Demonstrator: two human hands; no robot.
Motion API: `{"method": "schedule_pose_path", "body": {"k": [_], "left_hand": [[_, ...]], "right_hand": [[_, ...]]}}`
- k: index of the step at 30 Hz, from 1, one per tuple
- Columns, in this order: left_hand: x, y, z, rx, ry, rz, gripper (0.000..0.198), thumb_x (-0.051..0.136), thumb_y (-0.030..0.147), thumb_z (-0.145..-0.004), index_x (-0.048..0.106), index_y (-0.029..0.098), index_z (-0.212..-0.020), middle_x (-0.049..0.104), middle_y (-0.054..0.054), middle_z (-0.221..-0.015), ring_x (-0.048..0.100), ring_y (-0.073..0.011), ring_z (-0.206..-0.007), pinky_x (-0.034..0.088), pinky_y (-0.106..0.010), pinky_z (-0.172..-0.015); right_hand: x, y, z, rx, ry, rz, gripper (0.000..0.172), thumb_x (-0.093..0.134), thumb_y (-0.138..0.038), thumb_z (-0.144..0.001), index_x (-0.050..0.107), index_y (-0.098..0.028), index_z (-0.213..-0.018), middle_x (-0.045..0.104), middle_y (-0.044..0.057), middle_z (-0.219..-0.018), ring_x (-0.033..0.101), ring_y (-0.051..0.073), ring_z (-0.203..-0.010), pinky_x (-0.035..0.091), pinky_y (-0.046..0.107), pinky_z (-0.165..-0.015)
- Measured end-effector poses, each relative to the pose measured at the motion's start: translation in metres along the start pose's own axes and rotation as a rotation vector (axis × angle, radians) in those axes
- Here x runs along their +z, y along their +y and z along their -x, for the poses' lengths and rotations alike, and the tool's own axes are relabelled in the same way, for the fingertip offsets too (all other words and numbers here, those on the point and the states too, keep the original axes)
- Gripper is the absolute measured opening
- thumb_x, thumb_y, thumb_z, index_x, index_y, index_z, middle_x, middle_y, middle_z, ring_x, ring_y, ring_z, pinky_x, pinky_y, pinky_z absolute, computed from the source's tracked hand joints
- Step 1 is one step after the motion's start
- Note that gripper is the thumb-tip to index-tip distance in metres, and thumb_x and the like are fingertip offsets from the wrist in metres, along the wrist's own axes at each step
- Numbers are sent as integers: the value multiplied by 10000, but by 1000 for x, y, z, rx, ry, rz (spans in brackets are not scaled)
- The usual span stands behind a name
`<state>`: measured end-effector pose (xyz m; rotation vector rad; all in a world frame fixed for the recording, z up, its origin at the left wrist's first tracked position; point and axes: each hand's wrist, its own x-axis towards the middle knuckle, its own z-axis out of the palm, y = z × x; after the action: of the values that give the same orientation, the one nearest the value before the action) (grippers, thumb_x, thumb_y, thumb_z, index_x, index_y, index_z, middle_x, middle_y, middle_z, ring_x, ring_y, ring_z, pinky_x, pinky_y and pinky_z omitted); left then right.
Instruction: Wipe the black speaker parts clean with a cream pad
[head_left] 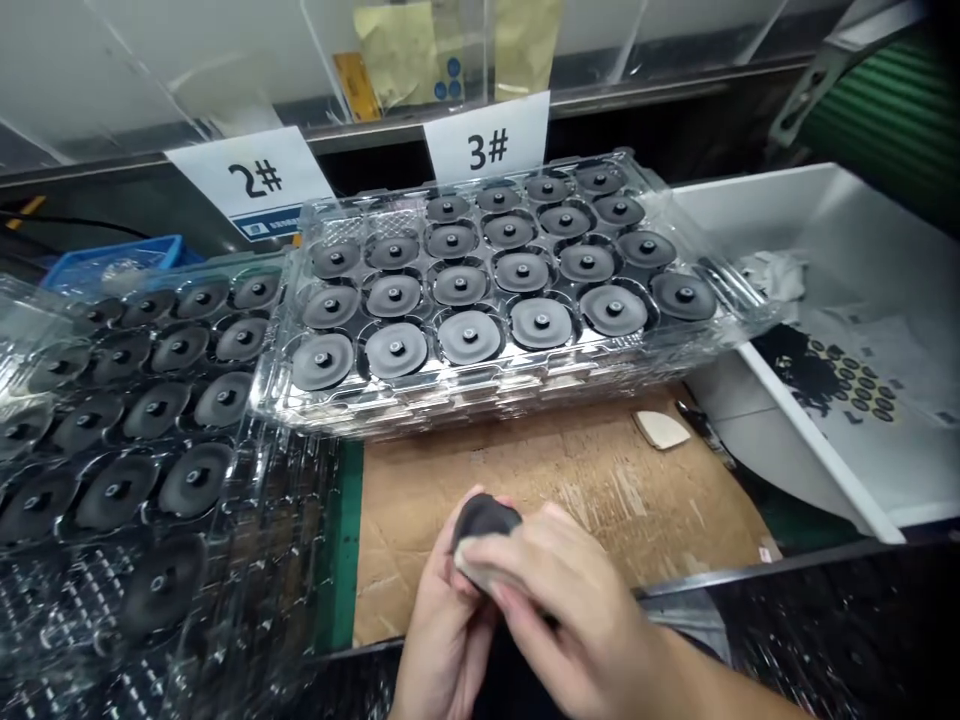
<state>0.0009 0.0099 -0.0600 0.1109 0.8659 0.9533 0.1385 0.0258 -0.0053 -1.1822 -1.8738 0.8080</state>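
Note:
Low in the middle of the view, my left hand [442, 625] is closed around a dark grey rubber-looking disc [480, 515]. My right hand [574, 590] reaches over it from the right, fingers closed on a small pale pad [480, 570] that touches the disc's face. Much of the pad is covered by the fingers, and the disc's lower part is hidden too. Both hands are above the near edge of a brown cardboard sheet [427, 500]. On that sheet lies a cream wedge-shaped pad [661, 430].
Behind the hands, stacked clear trays [450, 385] hold rows of similar discs with centre pegs. More trays [255, 450] stand at left. Paper signs read 2# [255, 180] and 3# [487, 140]. A white bin [817, 440] with scraps is at right, near a green ribbed hose [892, 120].

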Motion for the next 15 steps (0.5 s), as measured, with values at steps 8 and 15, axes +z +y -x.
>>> {"method": "schedule_pose_path", "body": {"k": [8, 15], "left_hand": [[14, -4, 6, 27, -46, -81, 416, 629, 209, -762, 559, 238, -1171, 669, -68, -1045, 600, -219, -1000, 457, -328, -909], [18, -3, 10, 27, -88, -124, 508, 708, 290, -680, 568, 222, -1164, 663, -78, -1072, 587, -248, -1031, 461, -330, -903]], "right_hand": [[0, 2, 6, -80, 65, 133, 245, 426, -119, -857, 545, -109, -1070, 627, 83, -852, 531, 176, -734, 387, 333, -677], [-1, -4, 11, -28, 91, 104, 227, 422, -95, -853, 533, -123, -1049, 635, 71, -910, 535, 167, -757, 388, 325, -690]]}}
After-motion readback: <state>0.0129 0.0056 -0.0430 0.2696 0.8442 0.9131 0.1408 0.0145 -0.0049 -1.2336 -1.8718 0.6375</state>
